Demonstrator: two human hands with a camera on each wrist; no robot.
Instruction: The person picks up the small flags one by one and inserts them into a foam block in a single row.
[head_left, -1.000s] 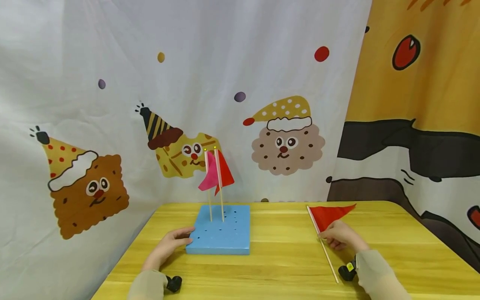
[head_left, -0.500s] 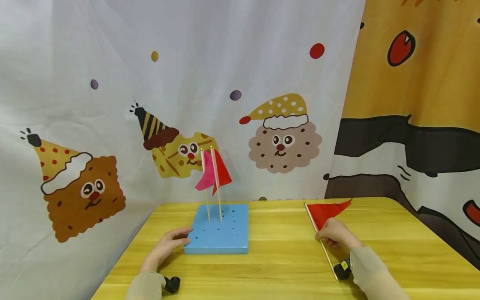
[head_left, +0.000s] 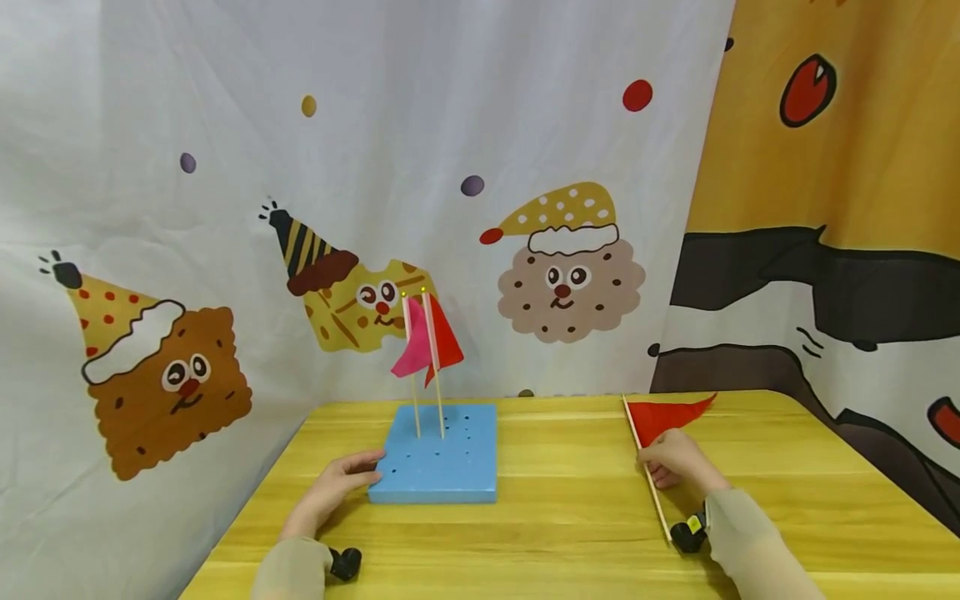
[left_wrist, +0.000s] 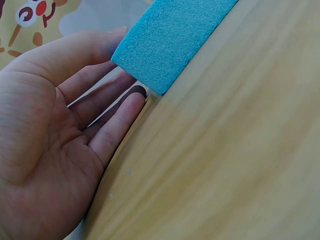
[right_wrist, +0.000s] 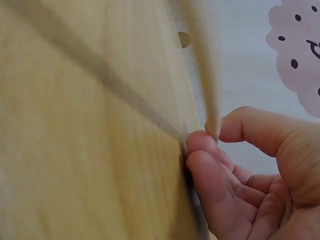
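The counter [head_left: 555,533] spans the lower frame, with a blue block [head_left: 450,479] left of centre and a red flag [head_left: 656,421] at right, pinched by the right hand [head_left: 681,461] in what seems a picking-up step needing a steady lift next, while the left hand [head_left: 332,490], relaxed, touches the block.

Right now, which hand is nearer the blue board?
Left. The left hand touches the blue board at its left edge; the right hand is farther right, pinching a red flag's stick.
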